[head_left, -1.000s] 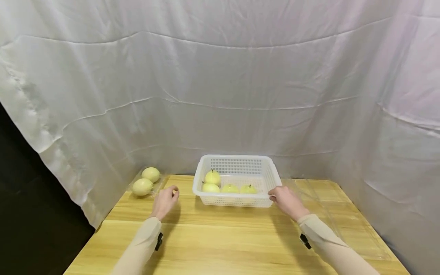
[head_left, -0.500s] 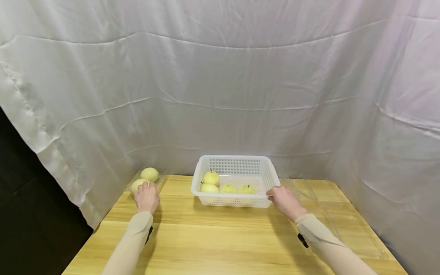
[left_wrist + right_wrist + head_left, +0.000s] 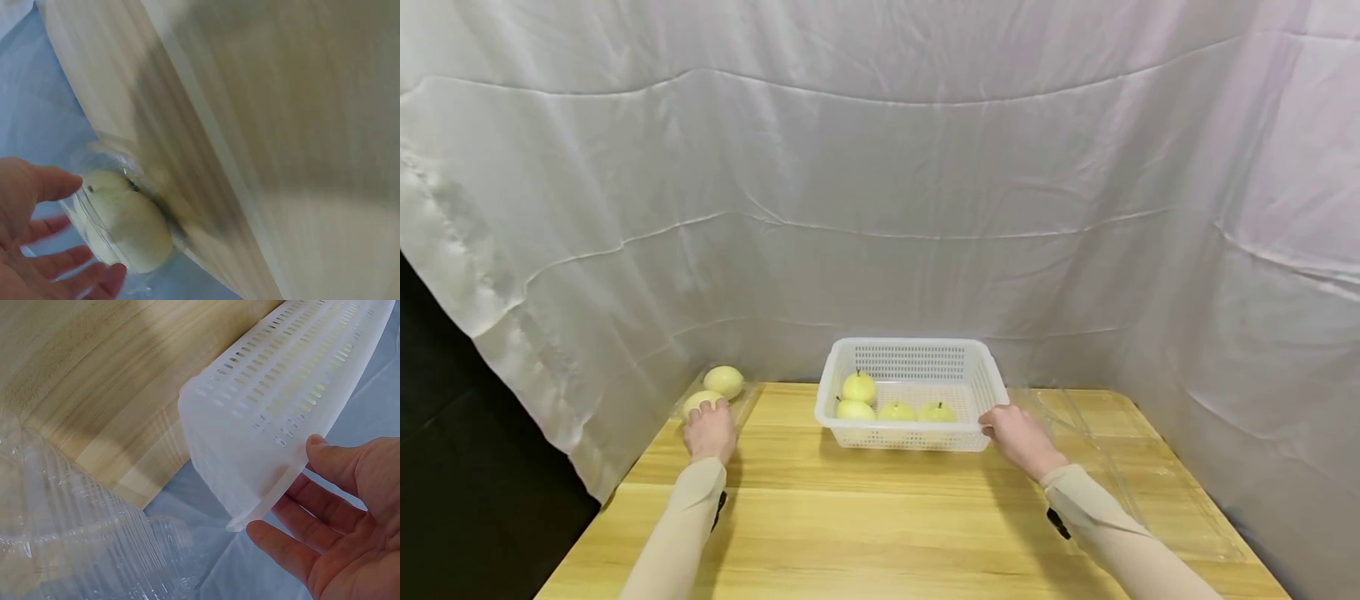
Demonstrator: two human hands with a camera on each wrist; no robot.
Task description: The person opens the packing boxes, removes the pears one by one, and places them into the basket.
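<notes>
Clear tray: At the far left of the wooden surface [image 3: 880, 521], a see-through tray [image 3: 746, 402] bears two yellow fruits, a far fruit [image 3: 723, 382] and, partly covered, a near fruit [image 3: 694, 403].
Left hand: A person's left hand [image 3: 710, 434] reaches over the near fruit, fingers spread; from here I cannot tell how firmly they touch it.
Just changed: A second ago that hand hung just right of the tray; now it is at the near fruit, so the work, in my judgement, turns on that fruit, which remains on the tray.
White basket: Mid-scene stands a perforated basket [image 3: 895, 437], upright, before a pale curtain [image 3: 880, 183].
Basket fruits: Four lie inside: three fruits [image 3: 897, 411] line the near wall, another fruit [image 3: 859, 387] sits behind at left.
Right hand: The right hand [image 3: 1021, 437] has its fingers pinching the basket's near right corner, apparently steadying it, unmoved.
Clear plastic: Transparent packaging [image 3: 81, 519] lies right of the basket.
</notes>
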